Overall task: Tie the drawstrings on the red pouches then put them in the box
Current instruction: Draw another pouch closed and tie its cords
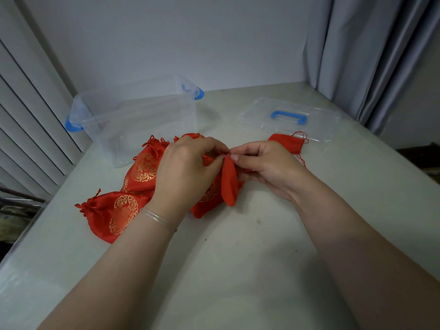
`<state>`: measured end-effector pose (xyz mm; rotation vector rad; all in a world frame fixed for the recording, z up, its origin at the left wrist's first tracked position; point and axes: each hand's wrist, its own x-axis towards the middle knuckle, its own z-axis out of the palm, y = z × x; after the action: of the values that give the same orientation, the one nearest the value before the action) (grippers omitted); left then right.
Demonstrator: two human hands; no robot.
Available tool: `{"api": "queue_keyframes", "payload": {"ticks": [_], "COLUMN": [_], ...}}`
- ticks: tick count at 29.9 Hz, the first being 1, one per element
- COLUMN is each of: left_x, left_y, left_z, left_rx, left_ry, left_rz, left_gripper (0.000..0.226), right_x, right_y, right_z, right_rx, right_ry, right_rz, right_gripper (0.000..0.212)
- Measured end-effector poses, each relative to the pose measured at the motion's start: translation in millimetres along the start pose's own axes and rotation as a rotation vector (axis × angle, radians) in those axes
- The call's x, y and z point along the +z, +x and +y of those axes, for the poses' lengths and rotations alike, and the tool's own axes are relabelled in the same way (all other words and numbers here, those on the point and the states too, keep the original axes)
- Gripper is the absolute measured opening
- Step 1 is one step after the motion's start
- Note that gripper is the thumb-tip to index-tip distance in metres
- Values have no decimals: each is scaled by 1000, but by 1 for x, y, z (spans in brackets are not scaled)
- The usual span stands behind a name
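Observation:
A small plain red pouch [229, 184] hangs between my hands above the table. My left hand [188, 172] and my right hand [264, 165] both pinch its top, fingertips meeting at the mouth; the drawstring there is hidden by my fingers. Under my left hand lies a heap of red satin pouches with gold round patterns [142, 167], one of them apart at the near left [114, 214]. Another plain red pouch [287, 142] with loose thin strings lies beyond my right hand. The clear plastic box [133, 122] with blue latches stands open at the back left.
The box's clear lid [289, 117] with a blue handle lies flat at the back right, touching the far plain pouch. A wall closes the back, louvred panels the left, grey curtains [371, 55] the right. The white table [226, 270] has its edge at the left.

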<state>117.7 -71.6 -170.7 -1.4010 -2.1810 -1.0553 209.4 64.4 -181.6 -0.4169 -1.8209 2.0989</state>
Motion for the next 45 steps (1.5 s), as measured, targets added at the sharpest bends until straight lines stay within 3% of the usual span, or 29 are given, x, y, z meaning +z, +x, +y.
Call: {"api": "queue_keyframes", "payload": {"ticks": [7, 12, 16, 23, 30, 34, 37, 40, 41, 43, 45], "left_x": [4, 3, 2, 4, 4, 5, 4, 5, 5, 5, 4], "left_y": [0, 1, 3, 3, 1, -1, 0, 1, 1, 2, 3], "left_z": [-5, -9, -12, -14, -5, -4, -6, -7, -8, -9, -9], "left_rx": [49, -31, -118, -240, -218, -180, -196, -226, -245, -286, -320], "left_ry": [92, 1, -149, -331, -341, -295, -269, -221, -198, -177, -263], "left_rz": [23, -32, -52, -111, 29, 16, 54, 97, 106, 128, 73], "left_gripper": [14, 13, 8, 7, 24, 25, 24, 19, 18, 16, 13], "right_x": [1, 4, 3, 4, -1, -8, -11, -9, -8, -7, -7], "right_y": [0, 0, -4, -3, -1, 3, 6, 4, 2, 4, 6], "right_z": [-1, 3, 4, 8, 7, 9, 12, 5, 5, 8, 9], "right_rx": [-83, -278, -313, -225, -282, -255, -259, -100, -54, -45, -100], "right_ry": [-268, -807, -928, -944, -853, -874, -802, -529, -439, -392, -404], "right_rz": [16, 53, 15, -57, -75, -48, 82, -5, -78, -162, -113], "right_gripper": [13, 11, 4, 7, 13, 12, 6, 42, 42, 26, 17]}}
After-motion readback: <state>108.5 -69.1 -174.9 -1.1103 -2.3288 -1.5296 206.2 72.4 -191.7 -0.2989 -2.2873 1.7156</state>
